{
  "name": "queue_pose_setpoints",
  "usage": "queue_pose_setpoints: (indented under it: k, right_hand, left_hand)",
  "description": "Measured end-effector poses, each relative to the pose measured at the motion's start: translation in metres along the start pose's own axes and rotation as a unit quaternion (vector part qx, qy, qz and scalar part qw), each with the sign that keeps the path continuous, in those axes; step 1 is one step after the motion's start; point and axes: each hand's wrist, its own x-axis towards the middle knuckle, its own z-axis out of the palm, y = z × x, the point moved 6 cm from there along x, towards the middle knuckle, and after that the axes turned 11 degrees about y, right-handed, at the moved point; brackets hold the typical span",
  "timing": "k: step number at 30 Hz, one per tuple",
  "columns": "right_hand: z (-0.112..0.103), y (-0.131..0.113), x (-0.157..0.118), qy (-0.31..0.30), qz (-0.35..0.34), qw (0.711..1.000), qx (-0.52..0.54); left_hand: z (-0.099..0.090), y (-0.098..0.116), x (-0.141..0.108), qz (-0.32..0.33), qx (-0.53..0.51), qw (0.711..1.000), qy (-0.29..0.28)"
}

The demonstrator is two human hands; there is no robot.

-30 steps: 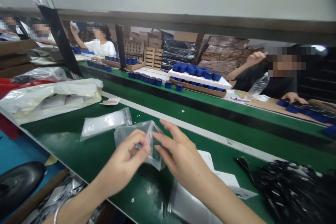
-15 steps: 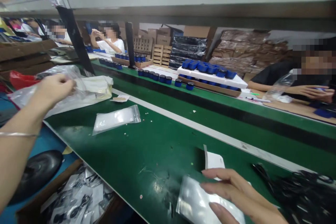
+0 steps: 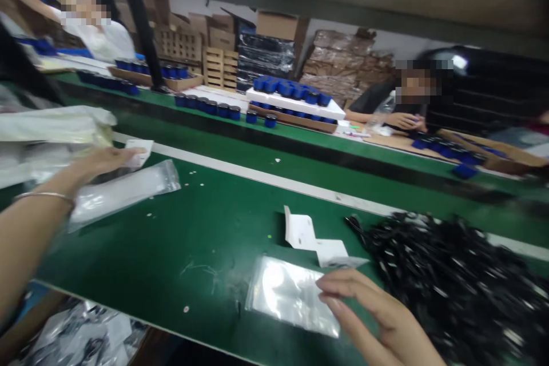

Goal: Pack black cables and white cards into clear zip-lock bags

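My left hand (image 3: pixel 100 164) reaches across the far left of the green bench, its fingers closed on the edge of a white leaflet (image 3: pixel 140 154). Under that wrist lies a clear zip bag (image 3: pixel 128 191) with white contents. My right hand (image 3: pixel 377 311) is curved, thumb and fingertips slightly apart at the right edge of a flat clear plastic bag (image 3: pixel 291 291). Whether they touch it is hard to tell. Just behind that bag stand unfolded white leaflets (image 3: pixel 302 231). A heap of black cables (image 3: pixel 454 286) is right of my right hand.
A large plastic sack (image 3: pixel 55 126) lies at the left. Below the bench edge, a carton holds bagged cables (image 3: pixel 90 331). Blue jars with black lids (image 3: pixel 223 110) line the far side, beside a loaded white tray (image 3: pixel 295 103). Two people sit opposite.
My left hand has moved from the plastic sack to the leaflet and taken hold of it. My right fingers have drawn to the bag's right edge. The view has turned right.
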Motion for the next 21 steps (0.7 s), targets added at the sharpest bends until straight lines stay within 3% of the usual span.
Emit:
queue_pose_setpoints:
  k: [3,5,8,11,12,14,17,21]
  right_hand:
    - [-0.003,0.017,-0.010,0.033,-0.008,0.997,-0.076]
    - [0.006,0.028,-0.016,0.032,-0.015,0.993,-0.113]
    - [0.022,0.032,-0.023,0.063,-0.056,0.987,-0.135]
    - [0.041,0.025,-0.031,0.083,-0.120,0.981,-0.125]
    - [0.046,0.024,-0.035,0.081,-0.129,0.981,-0.122]
    - [0.052,0.024,-0.043,0.093,-0.134,0.979,-0.125]
    - [0.054,0.031,-0.057,0.127,-0.126,0.974,-0.137]
    - [0.059,0.046,-0.066,0.129,-0.071,0.981,-0.125]
  left_hand:
    - [0.008,0.018,-0.007,0.005,0.035,0.999,-0.012]
    - [0.012,0.037,-0.028,0.041,0.033,0.999,-0.014]
    - [0.038,0.076,-0.095,0.131,-0.013,0.988,-0.078]
    - [0.083,0.124,-0.189,0.259,-0.075,0.935,-0.229]
    - [0.095,0.137,-0.215,0.290,-0.086,0.918,-0.257]
    - [0.112,0.156,-0.247,0.306,-0.080,0.910,-0.268]
    - [0.124,0.165,-0.257,0.298,-0.060,0.913,-0.273]
    - [0.122,0.157,-0.244,0.288,-0.055,0.912,-0.287]
